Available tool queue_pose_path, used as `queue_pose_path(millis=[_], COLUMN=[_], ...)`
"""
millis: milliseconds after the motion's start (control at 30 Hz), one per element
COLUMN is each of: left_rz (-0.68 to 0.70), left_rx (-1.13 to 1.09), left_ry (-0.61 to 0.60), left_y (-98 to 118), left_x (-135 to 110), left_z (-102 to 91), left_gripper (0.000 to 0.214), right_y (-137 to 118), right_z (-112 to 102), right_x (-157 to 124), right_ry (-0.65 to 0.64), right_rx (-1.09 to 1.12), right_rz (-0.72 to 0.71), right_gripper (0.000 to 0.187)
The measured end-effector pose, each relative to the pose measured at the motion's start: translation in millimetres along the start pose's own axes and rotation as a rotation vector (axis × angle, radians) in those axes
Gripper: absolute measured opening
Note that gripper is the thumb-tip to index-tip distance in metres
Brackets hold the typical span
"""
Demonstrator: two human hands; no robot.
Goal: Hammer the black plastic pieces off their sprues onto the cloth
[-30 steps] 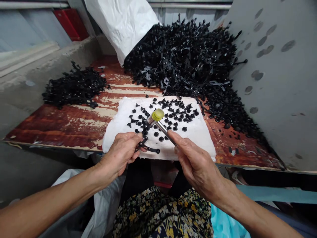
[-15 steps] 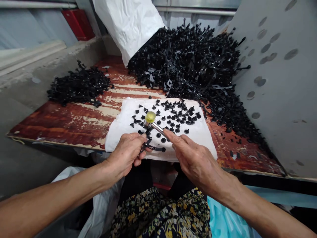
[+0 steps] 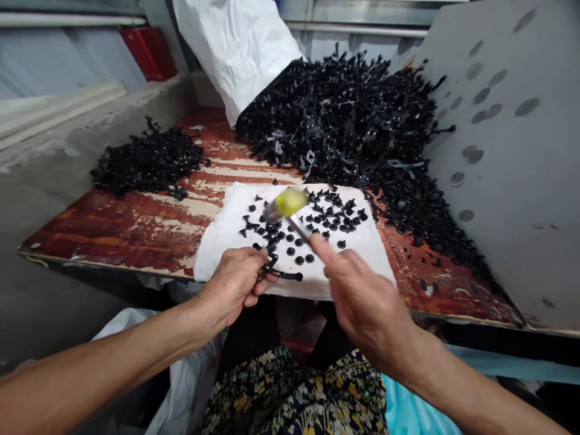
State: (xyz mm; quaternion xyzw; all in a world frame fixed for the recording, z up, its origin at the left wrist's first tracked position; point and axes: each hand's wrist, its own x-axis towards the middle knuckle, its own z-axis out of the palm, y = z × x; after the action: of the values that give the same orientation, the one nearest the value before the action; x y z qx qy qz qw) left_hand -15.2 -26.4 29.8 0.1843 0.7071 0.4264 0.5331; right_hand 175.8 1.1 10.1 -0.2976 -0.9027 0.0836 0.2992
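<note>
My right hand [image 3: 362, 290] is wrapped round the metal handle of a small mallet [image 3: 289, 204] with a yellow translucent face. The mallet head is blurred and hangs above the white cloth [image 3: 212, 251]. My left hand [image 3: 238, 275] pinches a thin branched black plastic sprue [image 3: 284, 275] low over the cloth's front part. Small black mushroom-shaped plastic pieces [image 3: 299, 260] lie scattered on the cloth, many at its right and back.
A large heap of black plastic parts [image 3: 353, 121] spreads from a white sack [image 3: 240, 54] along the right. A smaller black pile [image 3: 149, 160] lies left on the worn red-brown table [image 3: 122, 226]. A grey spotted panel [image 3: 502, 169] stands at right.
The mallet head has risen and swung right, away from the sprue, with my right hand moving slightly too. My left hand keeps its hold at nearly the same spot. The view has shifted a little.
</note>
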Motion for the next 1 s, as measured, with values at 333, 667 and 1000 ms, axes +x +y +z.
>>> queue_pose_path(millis=[333,667,1000], left_rz=[-0.009,0.149,0.314], left_rx=[0.008,0.303,0.202], left_ry=[-0.004,-0.42,-0.316], left_y=[-2,-6,-23], left_x=[5,-2,-10], left_z=[0.3,-22.2,-25.3], left_gripper=[0.023,0.037,0.04], right_y=[-4,-7,-23], right_z=[0,-2,33], right_x=[-5,4,-20], right_ry=[-0.011,0.02,0.105], right_rx=[-0.005,0.544,0.946], right_rz=[0.023,0.431,0.693], right_gripper=[0.069,0.013,0.014])
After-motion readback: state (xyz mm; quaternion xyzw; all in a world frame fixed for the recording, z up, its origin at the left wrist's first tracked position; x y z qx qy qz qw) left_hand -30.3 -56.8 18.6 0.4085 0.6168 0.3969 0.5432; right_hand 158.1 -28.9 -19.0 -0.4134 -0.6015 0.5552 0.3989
